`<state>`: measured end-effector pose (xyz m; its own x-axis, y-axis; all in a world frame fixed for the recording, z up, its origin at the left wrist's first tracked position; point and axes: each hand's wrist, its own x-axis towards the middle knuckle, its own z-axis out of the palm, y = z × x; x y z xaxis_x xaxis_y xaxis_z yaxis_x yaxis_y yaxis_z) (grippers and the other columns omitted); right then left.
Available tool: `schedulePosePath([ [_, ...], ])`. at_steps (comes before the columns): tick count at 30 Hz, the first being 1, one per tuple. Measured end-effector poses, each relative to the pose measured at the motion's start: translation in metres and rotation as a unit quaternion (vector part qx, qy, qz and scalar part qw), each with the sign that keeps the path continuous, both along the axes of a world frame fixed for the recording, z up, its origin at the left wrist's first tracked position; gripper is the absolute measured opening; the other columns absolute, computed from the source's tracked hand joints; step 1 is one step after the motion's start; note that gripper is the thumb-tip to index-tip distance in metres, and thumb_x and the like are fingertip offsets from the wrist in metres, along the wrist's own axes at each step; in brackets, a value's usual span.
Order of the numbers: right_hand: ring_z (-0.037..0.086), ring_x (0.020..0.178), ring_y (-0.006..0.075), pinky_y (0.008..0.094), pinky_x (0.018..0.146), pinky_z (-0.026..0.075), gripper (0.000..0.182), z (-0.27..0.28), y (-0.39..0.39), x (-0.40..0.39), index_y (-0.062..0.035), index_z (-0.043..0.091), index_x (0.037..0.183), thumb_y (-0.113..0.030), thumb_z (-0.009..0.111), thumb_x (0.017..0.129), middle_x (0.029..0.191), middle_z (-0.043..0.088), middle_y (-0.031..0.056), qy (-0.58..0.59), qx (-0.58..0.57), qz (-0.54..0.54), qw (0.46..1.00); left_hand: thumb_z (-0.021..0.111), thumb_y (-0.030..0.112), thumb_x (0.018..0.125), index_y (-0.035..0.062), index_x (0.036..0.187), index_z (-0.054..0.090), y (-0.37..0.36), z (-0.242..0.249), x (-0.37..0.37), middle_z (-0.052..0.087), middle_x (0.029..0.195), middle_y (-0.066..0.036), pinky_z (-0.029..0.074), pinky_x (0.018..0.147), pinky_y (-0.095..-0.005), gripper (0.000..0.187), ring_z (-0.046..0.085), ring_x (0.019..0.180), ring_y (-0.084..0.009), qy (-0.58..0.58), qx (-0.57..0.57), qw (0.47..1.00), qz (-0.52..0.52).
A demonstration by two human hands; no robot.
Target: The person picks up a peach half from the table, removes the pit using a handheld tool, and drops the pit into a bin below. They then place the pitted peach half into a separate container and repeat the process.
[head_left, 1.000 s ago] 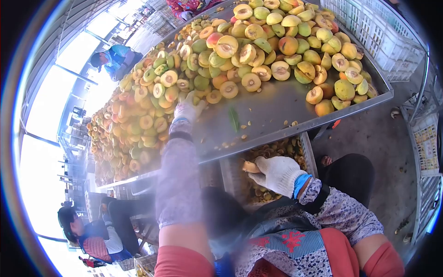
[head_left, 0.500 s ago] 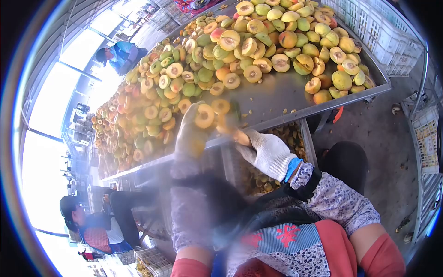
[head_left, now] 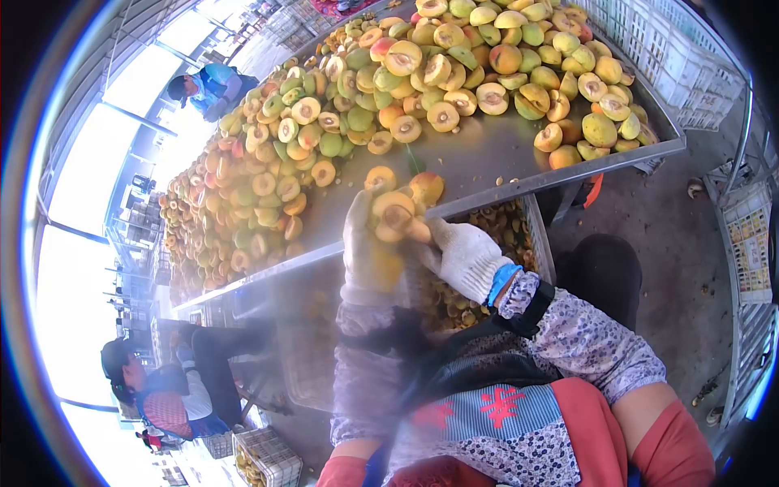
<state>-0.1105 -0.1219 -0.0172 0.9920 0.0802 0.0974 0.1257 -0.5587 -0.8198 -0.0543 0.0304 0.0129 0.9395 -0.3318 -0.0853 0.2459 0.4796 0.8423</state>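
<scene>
This is a fruit-processing shed, worked in bulk. A long metal desk with a raised lip stretches from two o'clock to eight, heaped with halved fruit, and a container of scraps sits under its edge toward four o'clock. Stacked white plastic crates stand at two o'clock, while another basket rests at seven. Co-workers are about: one in blue at ten o'clock, another seated at eight. Ribbed roofing at ten, bright openings at nine and bare grey floor at three suit an industrial building.
</scene>
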Motion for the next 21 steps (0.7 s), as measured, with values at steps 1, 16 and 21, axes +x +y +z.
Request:
schedulePosePath([
  [1, 0.064, 0.080, 0.0436, 0.0512, 0.072, 0.051, 0.038, -0.001, 0.001, 0.000, -0.0032, 0.060, 0.100, -0.040, 0.056, 0.096, 0.081, 0.066, 0.0222, -0.005, 0.004, -0.001, 1.000, 0.047, 0.033, 0.102, 0.0032, 0.122, 0.055, -0.001, -0.002, -0.001, 0.065, 0.112, -0.017, 0.055, 0.088, -0.0412, 0.037, 0.066, 0.098, -0.0313, -0.012, 0.010, 1.000, 0.019],
  [16, 0.064, 0.080, 0.0425, 0.0526, 0.070, 0.051, 0.035, 0.000, -0.002, -0.004, -0.0068, 0.063, 0.099, -0.041, 0.057, 0.094, 0.080, 0.067, 0.0210, 0.009, -0.041, 0.025, 0.999, 0.044, 0.032, 0.102, 0.0007, 0.112, 0.058, 0.000, -0.015, -0.016, 0.065, 0.109, -0.020, 0.057, 0.082, -0.0459, 0.035, 0.067, 0.091, -0.0360, -0.196, 0.199, 0.953, 0.120],
  [21, 0.067, 0.081, 0.0264, 0.0413, 0.073, 0.052, 0.029, -0.008, 0.017, -0.015, -0.0033, 0.063, 0.108, -0.030, 0.056, 0.100, 0.089, 0.069, 0.0129, 0.063, 0.192, 0.056, 0.978, 0.043, 0.031, 0.102, 0.0013, 0.111, 0.056, -0.014, 0.003, -0.032, 0.065, 0.108, -0.019, 0.058, 0.079, -0.0432, 0.034, 0.068, 0.090, -0.0339, -0.118, 0.123, 0.978, 0.120],
])
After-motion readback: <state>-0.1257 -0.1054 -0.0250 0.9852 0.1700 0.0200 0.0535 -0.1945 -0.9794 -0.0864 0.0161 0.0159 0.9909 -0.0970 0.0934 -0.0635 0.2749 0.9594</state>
